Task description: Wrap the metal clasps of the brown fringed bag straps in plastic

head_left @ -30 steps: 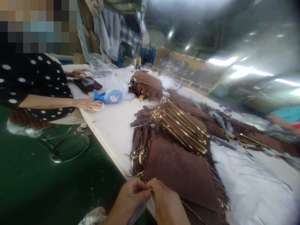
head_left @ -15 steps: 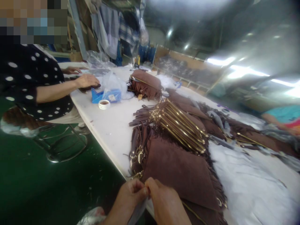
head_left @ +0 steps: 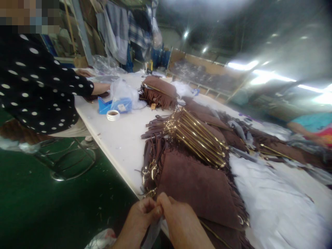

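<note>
Fingertips together at the table's near edge, my left hand [head_left: 141, 216] and my right hand [head_left: 178, 214] are both closed in a pinch. From between them hangs a translucent plastic strip [head_left: 153, 232], its upper end hidden by my fingers. Just beyond lies a brown fringed bag [head_left: 194, 186] with a gold ring at its right corner. Brown straps with gold clasps [head_left: 153, 166] rest to the left of this bag. Behind it, a bundle of gold-edged brown straps [head_left: 199, 138] is fanned out.
Further up the white table [head_left: 116, 145] are a roll of tape [head_left: 113, 115], a blue tape dispenser [head_left: 105, 105] and stacked brown bags [head_left: 159, 91]. White sheeting [head_left: 275, 204] covers the right side. A co-worker in a dotted top [head_left: 38, 86] works at the left; another person's arm [head_left: 306, 133] shows far right.
My hands remain pinched together in nearly the same spot, with more of the plastic strip showing below. The co-worker at the left has leaned in, forearm now partly behind the plastic bag.
</note>
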A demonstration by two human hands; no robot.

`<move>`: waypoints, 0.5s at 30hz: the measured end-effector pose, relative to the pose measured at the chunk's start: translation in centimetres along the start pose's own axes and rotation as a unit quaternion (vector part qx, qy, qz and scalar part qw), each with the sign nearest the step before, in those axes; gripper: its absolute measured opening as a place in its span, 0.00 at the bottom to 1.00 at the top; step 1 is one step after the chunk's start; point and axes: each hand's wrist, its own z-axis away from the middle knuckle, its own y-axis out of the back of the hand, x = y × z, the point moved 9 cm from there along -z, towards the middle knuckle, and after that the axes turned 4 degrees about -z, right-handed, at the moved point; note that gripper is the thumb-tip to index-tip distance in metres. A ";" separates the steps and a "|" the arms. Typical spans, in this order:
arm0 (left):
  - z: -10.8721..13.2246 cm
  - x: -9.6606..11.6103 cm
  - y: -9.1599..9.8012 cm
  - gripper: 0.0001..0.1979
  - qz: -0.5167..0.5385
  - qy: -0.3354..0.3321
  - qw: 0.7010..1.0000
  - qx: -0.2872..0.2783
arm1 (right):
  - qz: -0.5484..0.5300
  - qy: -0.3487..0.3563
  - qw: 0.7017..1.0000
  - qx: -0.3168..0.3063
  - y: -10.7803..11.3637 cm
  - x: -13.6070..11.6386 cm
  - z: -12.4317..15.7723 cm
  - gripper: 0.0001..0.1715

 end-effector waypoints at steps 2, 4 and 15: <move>0.1 0.0 0.0 0.26 -0.005 0.001 1.000 -0.007 | -0.028 -0.016 0.999 0.027 0.2 0.3 -0.1 0.20; 0.1 -0.3 0.1 0.25 -0.012 0.005 1.000 -0.021 | -0.062 -0.025 0.997 0.031 0.2 0.6 -0.1 0.22; 0.5 -2.2 -0.9 0.25 0.127 0.107 0.986 0.000 | -0.191 0.016 0.980 0.061 -0.3 1.4 1.5 0.17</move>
